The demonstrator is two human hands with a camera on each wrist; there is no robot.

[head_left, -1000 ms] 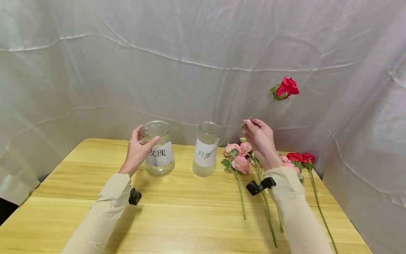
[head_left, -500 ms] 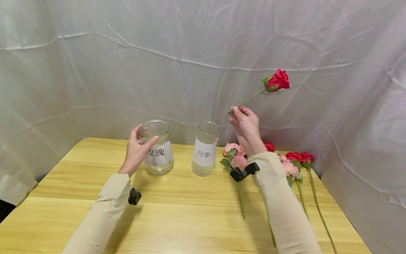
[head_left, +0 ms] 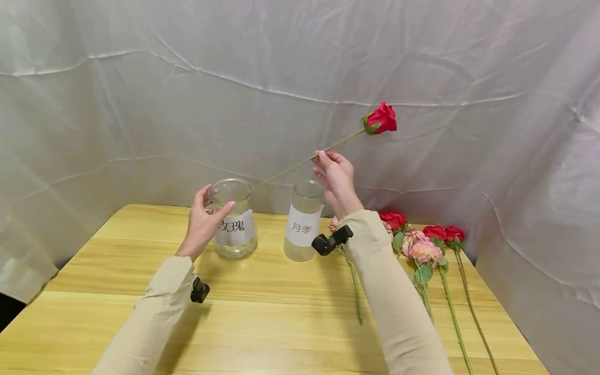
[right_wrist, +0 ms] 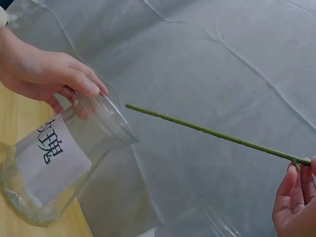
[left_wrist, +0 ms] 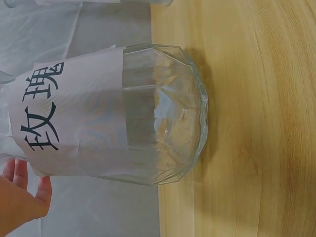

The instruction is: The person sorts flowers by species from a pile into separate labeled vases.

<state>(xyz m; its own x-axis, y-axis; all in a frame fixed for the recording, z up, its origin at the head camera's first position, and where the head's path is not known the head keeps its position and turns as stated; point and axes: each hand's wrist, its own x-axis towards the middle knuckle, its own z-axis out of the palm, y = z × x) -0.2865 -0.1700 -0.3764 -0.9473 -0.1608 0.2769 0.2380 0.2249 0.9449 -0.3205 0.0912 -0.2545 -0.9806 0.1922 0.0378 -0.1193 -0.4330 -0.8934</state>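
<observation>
My left hand (head_left: pixel 203 223) grips the neck of a wide glass vase (head_left: pixel 236 248), thumb in front and fingers behind. The vase stands upright on the table and bears a white paper label (left_wrist: pixel 74 113) with black characters. My right hand (head_left: pixel 338 182) pinches the stem of a red rose (head_left: pixel 382 119) above a narrow glass vase (head_left: pixel 301 251). The rose slants, bloom up to the right. Its bare green stem end (right_wrist: pixel 129 106) points at the wide vase's mouth; in the right wrist view it lies just outside the rim, apart from it.
Pink flowers (head_left: pixel 425 251) and more red roses (head_left: pixel 435 232) lie on the right of the wooden table (head_left: pixel 262 323), stems toward the front. The right forearm hides part of them. A grey cloth (head_left: pixel 281 62) hangs behind the table.
My right hand has carried the rose leftward, across the narrow vase, bringing its stem end close to the wide vase's rim. The left hand and both vases have stayed put.
</observation>
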